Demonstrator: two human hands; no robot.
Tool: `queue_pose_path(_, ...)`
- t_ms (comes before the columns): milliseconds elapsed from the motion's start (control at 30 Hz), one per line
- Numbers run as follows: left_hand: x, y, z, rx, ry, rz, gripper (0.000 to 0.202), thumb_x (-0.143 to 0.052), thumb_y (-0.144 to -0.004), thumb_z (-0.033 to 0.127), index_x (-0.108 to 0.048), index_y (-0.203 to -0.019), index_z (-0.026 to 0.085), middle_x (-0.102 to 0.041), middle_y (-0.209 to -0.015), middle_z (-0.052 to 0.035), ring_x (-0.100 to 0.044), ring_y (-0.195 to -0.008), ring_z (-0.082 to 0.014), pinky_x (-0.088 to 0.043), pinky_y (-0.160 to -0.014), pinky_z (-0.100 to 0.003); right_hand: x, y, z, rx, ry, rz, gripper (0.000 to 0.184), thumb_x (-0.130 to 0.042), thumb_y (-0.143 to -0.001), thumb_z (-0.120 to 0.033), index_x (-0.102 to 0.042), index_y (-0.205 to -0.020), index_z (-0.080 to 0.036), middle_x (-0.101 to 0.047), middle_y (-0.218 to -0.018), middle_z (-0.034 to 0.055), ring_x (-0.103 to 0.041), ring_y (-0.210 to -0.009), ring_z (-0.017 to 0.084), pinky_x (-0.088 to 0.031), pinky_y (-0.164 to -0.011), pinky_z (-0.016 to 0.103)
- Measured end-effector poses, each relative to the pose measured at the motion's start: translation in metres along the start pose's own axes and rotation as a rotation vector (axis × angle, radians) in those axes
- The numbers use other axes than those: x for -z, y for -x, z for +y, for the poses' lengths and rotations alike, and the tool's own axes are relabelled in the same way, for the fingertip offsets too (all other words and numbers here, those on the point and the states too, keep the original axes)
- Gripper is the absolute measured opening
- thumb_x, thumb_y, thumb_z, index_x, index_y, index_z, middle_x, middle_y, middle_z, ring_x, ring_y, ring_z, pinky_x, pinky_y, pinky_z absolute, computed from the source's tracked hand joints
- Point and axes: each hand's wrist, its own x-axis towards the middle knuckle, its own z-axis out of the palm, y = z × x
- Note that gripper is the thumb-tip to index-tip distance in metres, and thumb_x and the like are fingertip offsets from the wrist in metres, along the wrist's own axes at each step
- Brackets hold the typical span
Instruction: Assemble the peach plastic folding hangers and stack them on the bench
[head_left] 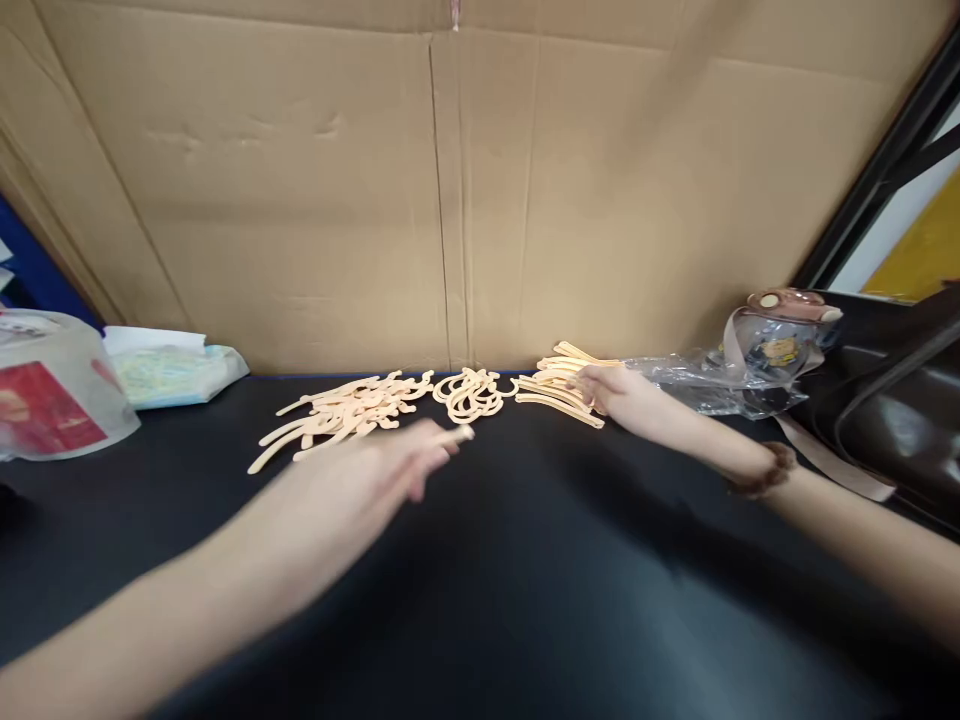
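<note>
Head camera view shows two bare hands over a black tabletop (480, 610), with three groups of pale, wood-coloured pieces lying along its far edge, in front of an upright cardboard panel (315, 220). The left hand (405, 462), somewhat blurred, is raised nearer the camera than the groups and is closed round a pale piece (464, 434), whose end juts out past the fingers towards the right. Behind that hand, to the left, long pieces with knobbed ends (360, 408) lie in a loose overlapping heap; in the middle sits a tangle of curved pieces (471, 396). The right hand (606, 388), with a brown fluffy band (765, 470) at its wrist, reaches over the stack of slim strips (559, 392) on the right, its fingertips at the strips; whether they pinch one, I cannot tell. Just beyond this hand lies crumpled clear plastic (694, 382), next to a clear container with a brown lid (780, 335). Far left, a soft pack (180, 372) lies beside a translucent tub-like object (116, 415) bearing a red patch
</note>
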Motion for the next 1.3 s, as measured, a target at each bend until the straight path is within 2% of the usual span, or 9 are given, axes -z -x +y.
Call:
queue_pose_path(100, 0.049, -0.031, -0.029, -0.263, -0.777, 0.170, 0.052, -0.035, -0.087, 0.054, -0.066, -0.109, 0.020, -0.062, -0.104, -0.0132, -0.051, -0.103, -0.0348, -0.040, -0.092, -0.047, 0.000, -0.025, 0.034, -0.032, 0.141, 0.086, 0.027, -0.035, -0.091, -0.015, -0.062, -0.091, -0.013, -0.064, -0.090, 0.0127, -0.061, -0.081, 0.024, -0.045, -0.073, 0.036)
queue_pose_path(200, 0.080, -0.062, -0.065, -0.295, -0.996, 0.163, 0.067, -0.018, -0.092, 0.051, -0.057, -0.126, 0.009, -0.057, -0.118, -0.0190, -0.047, -0.106, -0.0358, -0.037, -0.096, -0.050, -0.007, -0.043, 0.046, -0.011, 0.147, 0.109, 0.033, -0.034, -0.091, -0.013, -0.062, -0.108, -0.010, -0.064, -0.104, 0.0160, -0.062, -0.095, 0.026, -0.045, -0.083, 0.037)
queue_pose_path(333, 0.091, -0.084, -0.098, -0.302, -1.020, 0.101, 0.067, -0.013, -0.094, 0.050, -0.052, -0.132, 0.011, -0.051, -0.135, -0.0175, -0.041, -0.123, -0.0349, -0.031, -0.104, -0.049, -0.020, -0.057, 0.042, 0.036, 0.121, 0.102, 0.031, -0.037, -0.093, -0.018, -0.062, -0.112, -0.014, -0.066, -0.113, 0.0099, -0.061, -0.104, 0.022, -0.045, -0.089, 0.032)
queue_pose_path(500, 0.089, -0.069, -0.102, -0.171, -0.947, 0.131, 0.074, -0.022, -0.090, 0.064, -0.034, -0.146, 0.017, -0.034, -0.151, -0.0120, -0.029, -0.138, -0.0335, -0.023, -0.111, -0.051, -0.028, -0.051, 0.038, 0.071, 0.152, 0.110, 0.033, -0.036, -0.097, -0.032, -0.063, -0.110, -0.018, -0.066, -0.113, 0.0085, -0.060, -0.107, 0.023, -0.046, -0.091, 0.036)
queue_pose_path(600, 0.090, -0.049, -0.106, -0.127, -0.963, 0.146, 0.086, -0.047, -0.078, 0.072, -0.027, -0.148, 0.026, -0.026, -0.154, -0.0109, -0.024, -0.138, -0.0423, -0.021, -0.109, -0.060, -0.026, -0.036, 0.037, 0.017, 0.244, 0.165, 0.053, -0.039, -0.092, -0.055, -0.051, -0.129, -0.018, -0.058, -0.125, 0.0137, -0.052, -0.117, 0.031, -0.044, -0.095, 0.046)
queue_pose_path(767, 0.095, -0.044, -0.119, -0.036, -0.952, 0.066, 0.094, -0.054, -0.076, 0.069, -0.010, -0.151, 0.033, -0.017, -0.157, -0.0113, -0.016, -0.141, -0.0428, -0.020, -0.108, -0.063, -0.024, -0.015, 0.038, 0.006, 0.250, 0.030, 0.081, -0.048, -0.078, -0.074, -0.032, -0.142, -0.028, -0.039, -0.145, 0.0121, -0.040, -0.130, 0.036, -0.035, -0.104, 0.054)
queue_pose_path(967, 0.104, -0.072, -0.117, -0.130, -0.856, -0.010, 0.084, -0.054, -0.079, 0.063, -0.021, -0.149, 0.030, -0.025, -0.155, -0.0064, -0.023, -0.141, -0.0351, -0.021, -0.112, -0.051, -0.028, -0.017, 0.051, 0.114, 0.181, -0.106, 0.074, -0.043, -0.085, -0.068, -0.028, -0.144, -0.026, -0.038, -0.147, 0.0124, -0.034, -0.136, 0.033, -0.033, -0.108, 0.052)
queue_pose_path(1133, 0.107, -0.085, -0.113, -0.245, -0.668, 0.068, 0.071, -0.061, -0.077, 0.058, -0.043, -0.141, 0.031, -0.042, -0.147, -0.0020, -0.037, -0.134, -0.0357, -0.026, -0.112, -0.045, -0.025, -0.025, 0.063, 0.190, 0.207, -0.098, 0.069, -0.040, -0.089, -0.064, -0.030, -0.145, -0.026, -0.034, -0.150, 0.0108, -0.034, -0.137, 0.032, -0.033, -0.109, 0.050)
queue_pose_path(1300, 0.115, -0.093, -0.114, -0.220, -0.846, -0.066, 0.079, -0.057, -0.080, 0.060, -0.030, -0.147, 0.029, -0.031, -0.153, -0.0015, -0.028, -0.139, -0.0328, -0.021, -0.114, -0.045, -0.027, -0.028, 0.067, 0.195, 0.326, -0.011, 0.060, -0.035, -0.091, -0.062, -0.042, -0.138, -0.025, -0.043, -0.144, 0.0114, -0.044, -0.128, 0.031, -0.037, -0.103, 0.050)
